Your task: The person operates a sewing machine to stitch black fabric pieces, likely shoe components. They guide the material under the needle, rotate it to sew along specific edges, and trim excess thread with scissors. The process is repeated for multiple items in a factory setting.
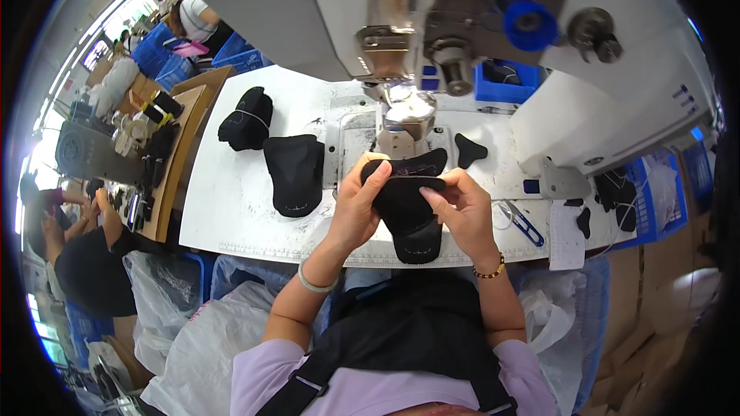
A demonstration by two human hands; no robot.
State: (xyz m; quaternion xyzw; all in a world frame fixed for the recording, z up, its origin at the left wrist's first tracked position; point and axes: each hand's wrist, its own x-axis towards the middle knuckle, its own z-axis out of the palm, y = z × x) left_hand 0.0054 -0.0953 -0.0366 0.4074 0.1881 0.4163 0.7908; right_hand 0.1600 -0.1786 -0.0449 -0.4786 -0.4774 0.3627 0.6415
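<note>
The left hand (359, 202) is pinching the left side of a shaped black fabric piece (405, 212), its thumb lying on the upper face and its fingers mostly hiding behind. The right hand (467, 212) is gripping the piece's right edge between thumb and curled fingers. The piece is sitting between both hands, just in front of the sewing machine's metal presser area (405, 135), with its narrower end pointing toward the person and showing a short line of pale marks. Its upper part is folding or overlapping in layers; which of the two, one cannot tell.

The white sewing machine (624, 100) is standing over the white desk (223, 219), its blue knob (529, 25) facing the person. To the left of the hands, a second black fabric piece (294, 173) is lying flat, and just beyond it a black bundle (247, 119) is resting with a pale cord around it. Right of the presser area, a small three-lobed black piece (470, 151) is lying by itself. Farther right, blue-handled thread snips (525, 225) are lying near the front edge, beside a white paper sheet (567, 239). A pale bangle (316, 281) is circling the left wrist, and a beaded bracelet (489, 270) the right.
</note>
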